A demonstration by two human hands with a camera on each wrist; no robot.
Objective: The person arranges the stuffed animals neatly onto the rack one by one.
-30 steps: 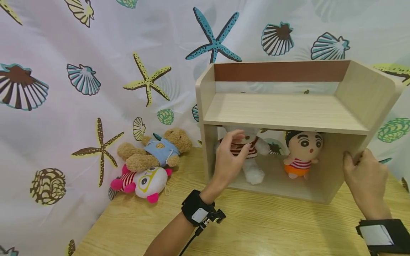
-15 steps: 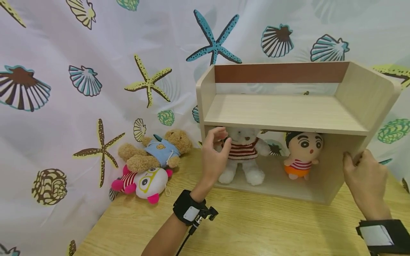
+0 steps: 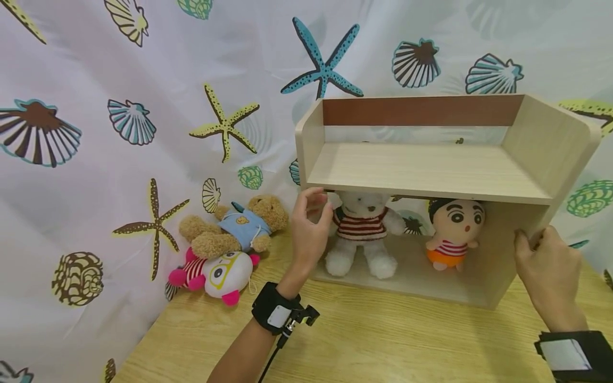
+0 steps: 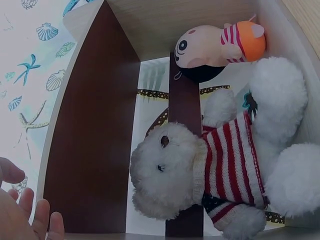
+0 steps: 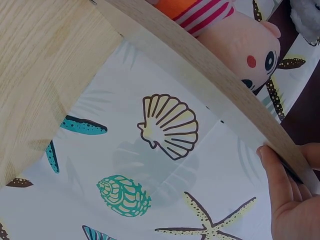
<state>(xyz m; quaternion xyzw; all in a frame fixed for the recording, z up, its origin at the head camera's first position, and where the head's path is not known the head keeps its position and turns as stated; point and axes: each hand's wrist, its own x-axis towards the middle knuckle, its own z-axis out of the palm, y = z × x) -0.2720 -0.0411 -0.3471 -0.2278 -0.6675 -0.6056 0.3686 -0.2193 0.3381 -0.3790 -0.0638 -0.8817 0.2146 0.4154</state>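
Head cam: left hand (image 3: 308, 234) just left the white bear (image 3: 362, 226) in the lower left corner of the shelf (image 3: 426, 166) for the left edge, fingers loosely parted, empty; right hand (image 3: 551, 274) grips the right edge. So both ends have a hand now.

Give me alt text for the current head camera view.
A person's right hand grips the right side of a wooden shelf unit; the left hand is near its left edge. Its lower level holds a white plush bear and a doll in orange shorts. To the left lie a brown bear and a pink-and-white plush toy.
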